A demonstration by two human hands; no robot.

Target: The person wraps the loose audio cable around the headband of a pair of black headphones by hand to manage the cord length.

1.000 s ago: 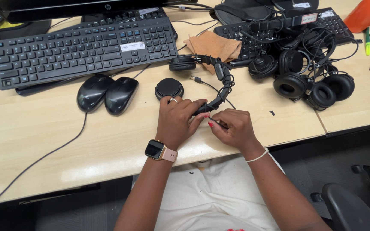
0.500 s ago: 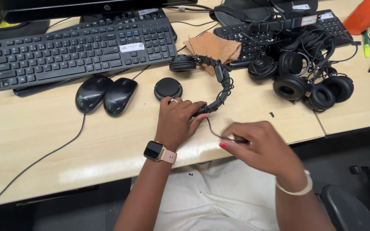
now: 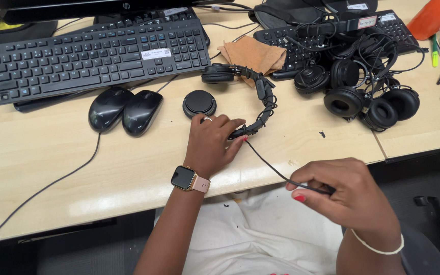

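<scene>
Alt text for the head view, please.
The left hand pins a black wired headset to the pale wooden desk while the right hand pinches its thin black cable, pulled out past the desk edge.

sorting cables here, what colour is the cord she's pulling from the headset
Black, a thin cable pinched in the right hand; head view.

Bare forearms here, no sleeves at all. The left hand (image 3: 211,144) wears a ring on one finger, and at six o'clock from it sits a smartwatch (image 3: 185,177) with a square black face and pale pink strap. The right hand (image 3: 350,196) shows red-painted nails and a thin white bracelet (image 3: 378,247). Over the lap, a white garment (image 3: 260,239).
</scene>
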